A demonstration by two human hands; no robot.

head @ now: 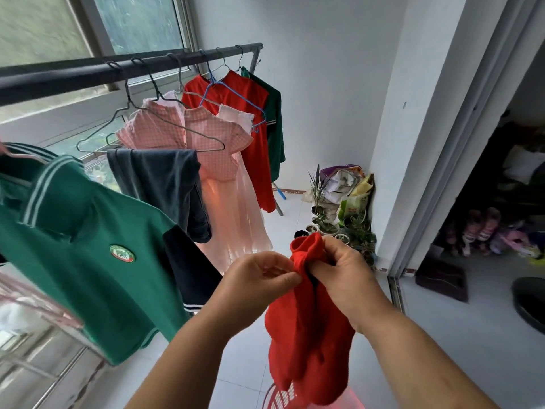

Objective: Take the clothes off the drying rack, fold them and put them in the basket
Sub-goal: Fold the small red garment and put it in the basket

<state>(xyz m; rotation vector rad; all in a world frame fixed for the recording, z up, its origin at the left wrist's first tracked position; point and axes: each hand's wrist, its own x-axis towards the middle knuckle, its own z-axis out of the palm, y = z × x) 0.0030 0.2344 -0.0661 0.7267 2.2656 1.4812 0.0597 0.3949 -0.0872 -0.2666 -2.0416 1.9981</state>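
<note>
- You hold the red garment (306,335) off the drying rack (132,64), hanging just above the basket (277,395), whose rim shows low in view.
- Your left hand (259,278) pinches the cloth's upper fold; your right hand (339,267) grips its bunched top, fingers curled round it.
- Folding looks barely begun.
- To be taken from the rail: green polo (88,246) at the near end, dark shorts (165,184), pink dress (206,160), red top (253,113), green top (275,119) at the far end.

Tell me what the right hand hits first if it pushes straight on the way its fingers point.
The right hand points left and pinches the red garment. Straight on, it would likely meet the left hand, which pinches the same fold, though depth between them is unclear.
</note>
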